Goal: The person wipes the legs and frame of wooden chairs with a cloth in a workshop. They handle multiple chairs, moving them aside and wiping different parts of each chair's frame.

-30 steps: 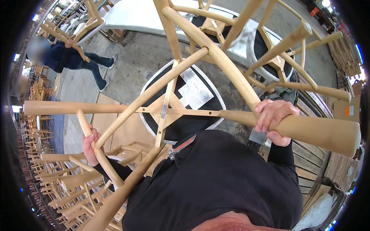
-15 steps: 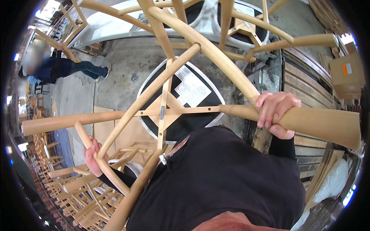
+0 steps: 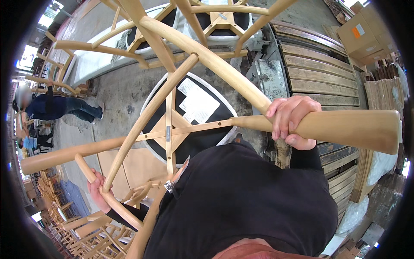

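I hold a light wooden chair frame (image 3: pixel 168 101) whose black seat underside (image 3: pixel 157 123) faces up at me, with a white label sheet (image 3: pixel 198 103) on it. My right hand (image 3: pixel 296 122) is wrapped round a thick leg (image 3: pixel 353 129), close to where a rail meets it. At the lower left my left hand (image 3: pixel 97 190) closes on a thinner rail near a joint; part of its fingers is hidden behind the wood. Two wooden bars cross over the middle of the seat. The chair's near end is partly hidden by my torso.
More upturned chairs (image 3: pixel 222 8) stand along a white-covered surface ahead. Slatted wooden platforms (image 3: pixel 321 82) run along the right, with cardboard boxes (image 3: pixel 360 34) beyond. Stacked chair frames (image 3: pixel 101 235) crowd the lower left. A co-worker (image 3: pixel 54 108) stands at far left, holding a chair part.
My view has swung rightward, so the surroundings shift left and more of the slatted platforms shows. Both hands keep their grip, and the chair sits slightly further left in view.
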### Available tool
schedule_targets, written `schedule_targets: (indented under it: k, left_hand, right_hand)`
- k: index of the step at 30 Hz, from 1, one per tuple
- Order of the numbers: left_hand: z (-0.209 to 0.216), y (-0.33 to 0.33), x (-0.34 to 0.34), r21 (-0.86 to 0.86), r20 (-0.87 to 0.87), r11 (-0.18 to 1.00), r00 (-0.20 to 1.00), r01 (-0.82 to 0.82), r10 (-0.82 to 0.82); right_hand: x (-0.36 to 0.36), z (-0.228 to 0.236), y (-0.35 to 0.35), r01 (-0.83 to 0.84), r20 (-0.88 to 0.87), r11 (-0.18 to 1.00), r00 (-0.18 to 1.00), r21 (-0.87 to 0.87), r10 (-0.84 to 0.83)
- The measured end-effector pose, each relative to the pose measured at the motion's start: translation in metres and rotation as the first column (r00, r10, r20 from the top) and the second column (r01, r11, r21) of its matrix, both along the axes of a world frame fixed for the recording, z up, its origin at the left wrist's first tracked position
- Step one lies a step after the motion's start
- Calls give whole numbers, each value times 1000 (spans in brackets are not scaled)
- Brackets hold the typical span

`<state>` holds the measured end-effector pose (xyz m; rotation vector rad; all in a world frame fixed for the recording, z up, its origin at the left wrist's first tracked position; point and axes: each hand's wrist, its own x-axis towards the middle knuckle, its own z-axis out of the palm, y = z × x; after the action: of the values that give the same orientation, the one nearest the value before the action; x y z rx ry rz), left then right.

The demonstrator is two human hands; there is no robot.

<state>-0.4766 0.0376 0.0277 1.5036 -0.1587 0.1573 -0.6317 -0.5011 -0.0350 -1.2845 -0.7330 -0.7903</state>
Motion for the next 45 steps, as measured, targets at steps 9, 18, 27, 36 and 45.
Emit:
schedule_targets:
  k: [9,18,27,36,45]
  left_hand:
    - [19,-16,-4,5,-2,991,991,131,-131]
    - [34,-16,15,-393,20,708,775,587,-632]
    - [71,-27,56,-559,25,399,495,727,-868]
    - [122,-80,54,-777,28,88,175,624,-984]
    - [135,-139,62,-725,-243,290,162,625,-956]
  right_hand:
    - [-30,-11,-10,58,14,996,998,70,-59]
    - [-125,-25,37,236,23,957,970,166,-243]
    - [-187,-1,113,515,-62,848,857,128,-511]
    - [-210,-24,147,643,-204,654,758,399,-620]
    - [-193,-47,160,770,-517,252,595,586,-615]
